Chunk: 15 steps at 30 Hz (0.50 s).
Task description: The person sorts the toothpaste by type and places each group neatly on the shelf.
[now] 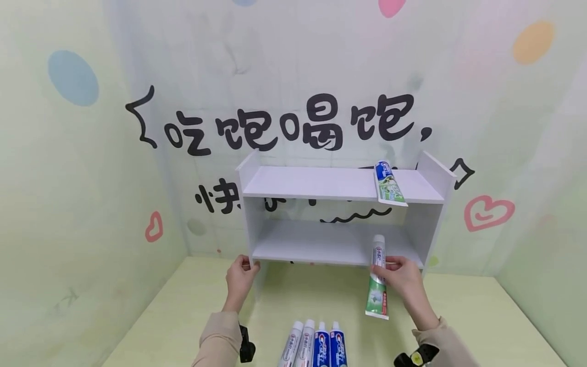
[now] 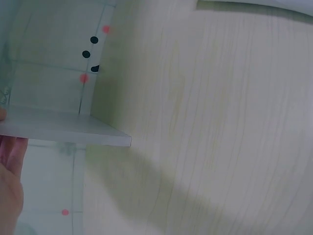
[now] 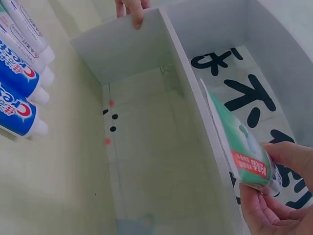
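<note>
A white two-tier shelf (image 1: 298, 183) stands on the table. My left hand (image 1: 241, 278) grips its left side panel near the lower board, thumb on one face and fingers on the other in the left wrist view. In my right hand (image 1: 405, 280) a green and white toothpaste tube (image 1: 377, 298) is pinched between thumb and fingers, cap up, at the front edge of the lower board (image 1: 316, 244). A blue and green Crest tube (image 1: 388, 184) lies on the upper board at the right, its flat end over the front edge.
Two white tubes (image 1: 304, 346) and two blue Crest tubes (image 1: 338, 346) lie side by side on the table (image 1: 169, 316) in front of the shelf. Behind the shelf is a wall (image 1: 284, 61) with black lettering and coloured spots.
</note>
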{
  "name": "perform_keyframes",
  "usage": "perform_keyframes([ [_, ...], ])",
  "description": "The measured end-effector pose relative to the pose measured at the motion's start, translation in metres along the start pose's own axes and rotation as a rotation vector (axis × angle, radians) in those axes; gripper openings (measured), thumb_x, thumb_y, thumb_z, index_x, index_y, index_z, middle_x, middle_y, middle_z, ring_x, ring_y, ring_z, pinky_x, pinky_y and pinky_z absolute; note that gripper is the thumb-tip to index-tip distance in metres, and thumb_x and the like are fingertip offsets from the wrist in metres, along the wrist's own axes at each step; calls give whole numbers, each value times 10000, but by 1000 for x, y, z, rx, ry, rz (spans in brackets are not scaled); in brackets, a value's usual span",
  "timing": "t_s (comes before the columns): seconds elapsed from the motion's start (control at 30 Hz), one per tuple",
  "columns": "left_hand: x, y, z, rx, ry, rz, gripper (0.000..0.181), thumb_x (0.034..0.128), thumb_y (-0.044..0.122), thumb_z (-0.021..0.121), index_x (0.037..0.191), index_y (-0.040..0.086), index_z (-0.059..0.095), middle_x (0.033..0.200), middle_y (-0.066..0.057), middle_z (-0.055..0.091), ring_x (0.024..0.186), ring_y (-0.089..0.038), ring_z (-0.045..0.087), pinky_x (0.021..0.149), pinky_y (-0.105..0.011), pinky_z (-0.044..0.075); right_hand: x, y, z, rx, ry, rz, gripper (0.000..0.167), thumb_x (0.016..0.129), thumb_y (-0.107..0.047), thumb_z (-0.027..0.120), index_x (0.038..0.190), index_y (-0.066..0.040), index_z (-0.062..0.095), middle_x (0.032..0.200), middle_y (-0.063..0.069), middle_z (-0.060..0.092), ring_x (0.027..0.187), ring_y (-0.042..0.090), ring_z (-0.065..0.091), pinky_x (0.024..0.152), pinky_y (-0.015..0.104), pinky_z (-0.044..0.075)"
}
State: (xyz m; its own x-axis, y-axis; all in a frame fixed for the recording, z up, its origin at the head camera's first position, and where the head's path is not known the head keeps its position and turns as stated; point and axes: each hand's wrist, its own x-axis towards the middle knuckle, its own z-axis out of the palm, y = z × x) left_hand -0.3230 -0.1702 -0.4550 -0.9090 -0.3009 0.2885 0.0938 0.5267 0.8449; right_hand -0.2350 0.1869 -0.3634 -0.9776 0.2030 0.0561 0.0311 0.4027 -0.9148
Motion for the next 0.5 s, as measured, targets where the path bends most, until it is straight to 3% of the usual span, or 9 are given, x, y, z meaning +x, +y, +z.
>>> perform_keyframes([
  [0.5, -1, 0, -1, 5, 7, 11, 162, 800, 132, 629, 889, 8, 574, 901, -179, 680, 820, -270, 657, 660, -345, 517, 33, -12, -8, -40, 21, -47, 542, 761, -208, 708, 1134, 142, 530, 1046, 295, 627, 664, 86, 622, 606, 243, 524],
])
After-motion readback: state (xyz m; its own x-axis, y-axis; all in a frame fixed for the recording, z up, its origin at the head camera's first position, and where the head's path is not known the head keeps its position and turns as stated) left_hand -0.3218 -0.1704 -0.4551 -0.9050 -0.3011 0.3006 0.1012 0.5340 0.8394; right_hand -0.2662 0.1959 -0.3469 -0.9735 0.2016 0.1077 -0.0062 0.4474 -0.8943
